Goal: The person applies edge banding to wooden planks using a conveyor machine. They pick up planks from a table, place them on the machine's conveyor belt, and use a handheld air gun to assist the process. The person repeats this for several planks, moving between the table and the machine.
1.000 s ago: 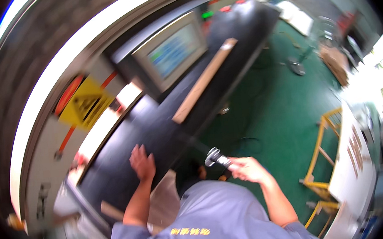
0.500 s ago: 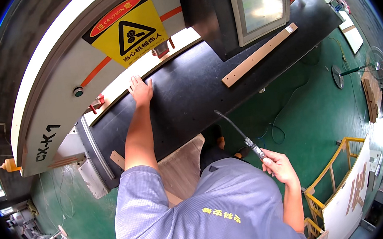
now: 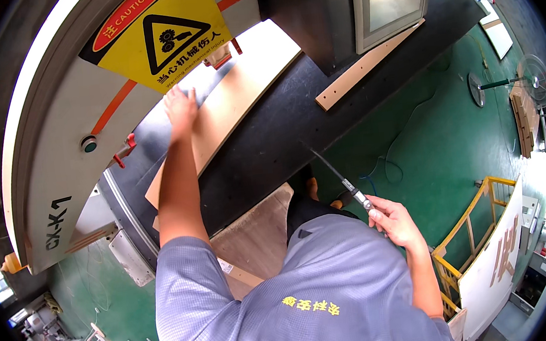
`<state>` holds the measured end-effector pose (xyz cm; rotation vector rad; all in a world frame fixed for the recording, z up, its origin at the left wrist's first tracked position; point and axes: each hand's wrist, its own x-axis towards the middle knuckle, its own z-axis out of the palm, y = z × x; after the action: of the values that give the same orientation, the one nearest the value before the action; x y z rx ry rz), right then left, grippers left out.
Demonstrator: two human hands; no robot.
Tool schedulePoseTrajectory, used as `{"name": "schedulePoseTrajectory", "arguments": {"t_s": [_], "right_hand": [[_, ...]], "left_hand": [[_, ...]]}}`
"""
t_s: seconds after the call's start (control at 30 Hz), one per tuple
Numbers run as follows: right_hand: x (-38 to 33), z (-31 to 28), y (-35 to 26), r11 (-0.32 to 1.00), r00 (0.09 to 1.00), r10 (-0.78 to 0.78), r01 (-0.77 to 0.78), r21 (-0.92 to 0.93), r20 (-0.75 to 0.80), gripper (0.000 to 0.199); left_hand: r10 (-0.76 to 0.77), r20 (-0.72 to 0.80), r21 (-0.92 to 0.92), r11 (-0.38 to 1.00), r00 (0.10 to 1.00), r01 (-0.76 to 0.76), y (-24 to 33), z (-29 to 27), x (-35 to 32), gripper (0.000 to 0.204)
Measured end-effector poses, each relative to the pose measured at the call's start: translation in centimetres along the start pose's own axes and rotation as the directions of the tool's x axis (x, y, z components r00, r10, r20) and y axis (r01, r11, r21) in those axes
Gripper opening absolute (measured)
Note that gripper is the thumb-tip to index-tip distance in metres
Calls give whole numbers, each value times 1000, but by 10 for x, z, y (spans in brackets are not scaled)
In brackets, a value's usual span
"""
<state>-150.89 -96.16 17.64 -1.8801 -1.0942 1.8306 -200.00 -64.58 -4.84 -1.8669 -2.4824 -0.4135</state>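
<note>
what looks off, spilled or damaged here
Nothing looks spilled, and the tan board by the left hand shows no visible damage. Only the thin cable looks untidy: it lies in a loose curve on the green floor, to the right of the black table.

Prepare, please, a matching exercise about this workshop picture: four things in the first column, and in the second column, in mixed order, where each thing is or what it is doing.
Things:
1. Left hand
2. Right hand
3. Drilled wooden strip
4. Pedestal fan

Places and states:
A. Standing on the green floor
B. At the edge of the long tan board
C. Closed around a silver-handled tool with a thin black shaft
D. Lying on the black tabletop

Right pairs: 1-B, 2-C, 3-D, 4-A
</note>
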Motion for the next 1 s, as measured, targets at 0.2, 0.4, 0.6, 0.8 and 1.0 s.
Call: {"name": "schedulePoseTrajectory", "arguments": {"t_s": [0.2,0.4,0.6,0.8,1.0], "right_hand": [[-5,-5,12,994,997,83,-84,67,6,47],[-9,-14,0,993,994,107,-108,46,31,40],[-7,-17,-11,998,997,68,-67,13,-35,40],[-7,-19,-8,999,999,-1,3,51,-44,41],[-10,-22,9,997,999,28,-25,79,-35,40]], "left_hand": [[-118,239,123,988,964,91,-34,-6,42,76],[191,-40,175,968,981,-181,-32,-8,4,61],[303,184,-77,953,935,-294,-40,-31,11,47],[293,164,-181,948,942,-264,-2,-64,-42,45],[351,57,-194,922,935,-334,76,-48,-133,47]]}}
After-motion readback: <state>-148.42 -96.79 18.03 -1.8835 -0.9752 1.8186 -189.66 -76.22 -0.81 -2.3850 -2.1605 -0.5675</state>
